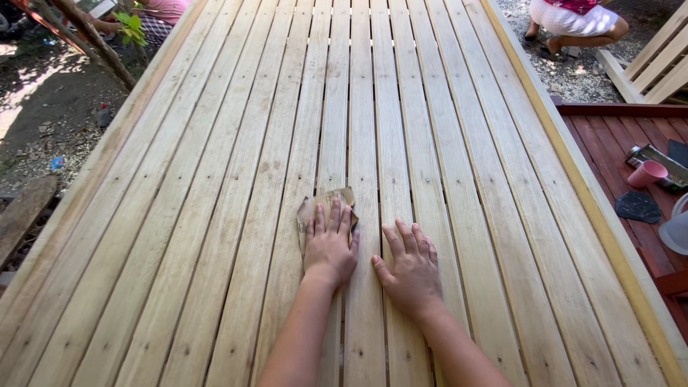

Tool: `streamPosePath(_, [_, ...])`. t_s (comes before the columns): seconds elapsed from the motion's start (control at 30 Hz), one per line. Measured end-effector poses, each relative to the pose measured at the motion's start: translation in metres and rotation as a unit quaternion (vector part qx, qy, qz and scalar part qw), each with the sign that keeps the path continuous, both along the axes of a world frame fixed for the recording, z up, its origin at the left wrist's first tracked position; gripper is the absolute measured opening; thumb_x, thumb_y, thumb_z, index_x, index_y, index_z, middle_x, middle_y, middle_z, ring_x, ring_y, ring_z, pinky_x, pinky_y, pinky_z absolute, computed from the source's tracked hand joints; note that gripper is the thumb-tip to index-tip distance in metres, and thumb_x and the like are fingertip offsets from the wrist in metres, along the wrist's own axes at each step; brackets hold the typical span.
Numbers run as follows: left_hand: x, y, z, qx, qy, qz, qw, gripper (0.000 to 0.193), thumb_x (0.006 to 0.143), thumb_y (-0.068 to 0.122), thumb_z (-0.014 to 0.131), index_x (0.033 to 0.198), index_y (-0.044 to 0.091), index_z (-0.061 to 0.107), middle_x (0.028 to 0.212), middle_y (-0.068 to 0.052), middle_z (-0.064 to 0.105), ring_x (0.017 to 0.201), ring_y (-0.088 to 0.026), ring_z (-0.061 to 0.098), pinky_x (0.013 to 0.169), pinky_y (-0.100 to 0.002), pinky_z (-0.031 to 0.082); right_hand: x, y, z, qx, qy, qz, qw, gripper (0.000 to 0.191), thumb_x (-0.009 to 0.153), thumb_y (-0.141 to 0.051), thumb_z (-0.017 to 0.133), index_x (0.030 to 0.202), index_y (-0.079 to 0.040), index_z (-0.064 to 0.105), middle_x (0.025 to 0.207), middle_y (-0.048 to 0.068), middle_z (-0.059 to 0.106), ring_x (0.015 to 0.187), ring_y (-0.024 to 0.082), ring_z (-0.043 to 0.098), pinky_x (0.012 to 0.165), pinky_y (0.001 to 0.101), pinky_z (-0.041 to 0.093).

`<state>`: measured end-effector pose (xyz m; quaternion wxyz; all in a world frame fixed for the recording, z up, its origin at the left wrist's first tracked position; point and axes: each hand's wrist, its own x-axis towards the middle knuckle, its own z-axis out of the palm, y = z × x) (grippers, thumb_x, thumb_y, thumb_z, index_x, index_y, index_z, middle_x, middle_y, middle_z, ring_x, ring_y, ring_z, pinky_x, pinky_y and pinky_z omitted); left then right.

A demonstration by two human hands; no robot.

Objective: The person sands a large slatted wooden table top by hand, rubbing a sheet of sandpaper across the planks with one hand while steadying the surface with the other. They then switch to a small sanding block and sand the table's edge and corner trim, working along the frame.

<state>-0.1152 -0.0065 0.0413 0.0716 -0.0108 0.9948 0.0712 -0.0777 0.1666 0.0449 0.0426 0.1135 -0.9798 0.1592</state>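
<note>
The left hand lay flat, fingers spread, pressing a brown sheet of sandpaper onto the pale slats. No clench there, just an open palm on top: the sheet sat under the fingers and poked out ahead of the fingertips and to their left, its far edge curled up a little. It straddled two slats near the middle of the slatted top. The right hand was just beside the left, thumbs close but apart, also flat and open, resting on bare wood and holding nothing. Both forearms came up from the bottom edge. A yellowish rail ran along the right side of the slats. Beyond it, on a dark red deck, sat a pink cup next to a metal tray, with a dark pad nearer. At the top right another person crouched on gravel.
</note>
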Motion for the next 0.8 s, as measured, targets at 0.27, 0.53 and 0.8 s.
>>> streamPosePath(0.27, [0.161,-0.02,0.005,0.251,0.124,-0.065,0.958,0.041,0.09,0.018,0.068,0.13,0.024,0.074,0.147,0.004,0.059,0.146,-0.022,0.044,0.124,-0.043,0.027,0.051,-0.002,0.005,-0.019,0.116,0.269,0.956,0.07,0.083,-0.03,0.069,0.149,-0.028,0.048,0.159,0.001,0.042,0.151,0.03,0.021,0.12,0.0518,0.013])
streamPosePath(0.53, [0.234,-0.036,0.022,0.167,0.244,0.057,0.954,0.039,0.081,0.02,0.075,0.119,0.019,0.068,0.128,-0.003,0.06,0.13,-0.026,0.051,0.114,-0.043,0.039,0.096,-0.034,0.003,0.054,-0.003,0.344,0.937,0.046,0.096,-0.02,0.059,0.141,-0.009,0.061,0.15,0.009,0.054,0.143,0.024,0.047,0.122,0.0386,0.036])
streamPosePath(0.8, [0.265,-0.103,-0.024,-0.091,0.153,0.204,0.963,0.067,0.098,0.057,0.033,0.158,0.029,0.021,0.165,-0.009,0.013,0.153,-0.031,0.004,0.12,-0.051,0.001,0.145,-0.061,0.051,0.163,-0.123,0.32,0.925,0.06,0.098,-0.03,0.052,0.153,-0.015,0.037,0.167,0.017,0.017,0.152,0.038,0.019,0.122,0.0453,0.022])
